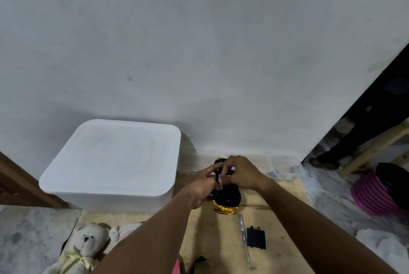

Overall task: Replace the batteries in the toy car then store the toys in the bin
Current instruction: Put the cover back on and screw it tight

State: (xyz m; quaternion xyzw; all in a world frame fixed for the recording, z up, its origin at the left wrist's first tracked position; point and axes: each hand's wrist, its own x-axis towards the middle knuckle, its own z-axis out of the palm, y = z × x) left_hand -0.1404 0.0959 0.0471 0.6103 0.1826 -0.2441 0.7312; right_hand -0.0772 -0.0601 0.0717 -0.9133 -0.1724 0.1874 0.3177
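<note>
A gold and black toy car (226, 199) lies upside down on the wooden board, its black underside up. My left hand (202, 187) grips the car's left side. My right hand (240, 173) is over the battery bay, its fingertips pinching a small battery with a purple-white end. The black battery cover (256, 237) lies on the board near me, beside a clear-handled screwdriver (244, 239). The white bin (112, 158) stands to the left with its lid on. A cream teddy bear (85, 245) and a pale pink plush toy (126, 230) lie at the bottom left.
A clear plastic box (285, 166) sits against the wall behind the car. At right are a pink basket (374, 194), a wooden frame leg (374, 147) and another person's sandalled foot (324, 163). A brown wooden edge (22, 183) is at the far left.
</note>
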